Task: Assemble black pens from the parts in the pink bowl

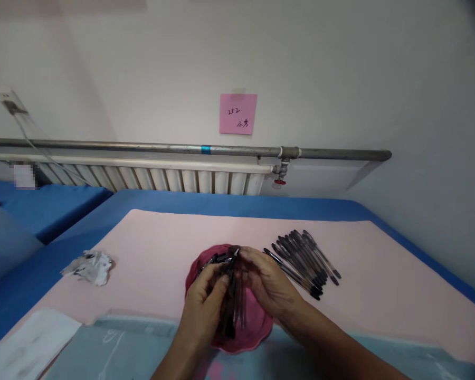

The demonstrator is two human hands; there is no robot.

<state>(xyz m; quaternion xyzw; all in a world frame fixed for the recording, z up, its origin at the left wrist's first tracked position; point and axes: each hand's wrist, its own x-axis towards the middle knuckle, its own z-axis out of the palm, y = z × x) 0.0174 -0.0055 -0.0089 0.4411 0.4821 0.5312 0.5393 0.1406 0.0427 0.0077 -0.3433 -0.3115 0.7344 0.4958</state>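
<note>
Over a pink scalloped bowl point(260, 323) both hands are close together. My left hand point(203, 303) is closed, thumb and fingers pinching a pen point(235, 257) whose pale tip points up and away. Curled right beside that tip is my right hand point(267, 282), its fingertips at a small dark piece that I cannot make out. Several black and clear pens point(230, 319) lie in the bowl, partly hidden by the hands. To the right, a fanned pile of capped black pens point(301, 258) rests on the pink sheet.
A crumpled, stained tissue point(91, 266) lies at the left on the pink tabletop sheet point(150, 248). White paper point(34, 343) sits at the near left by a blue-green cloth point(134, 348). Behind the table are a radiator point(190, 180), a metal pipe point(150, 148) and a pink note point(238, 114).
</note>
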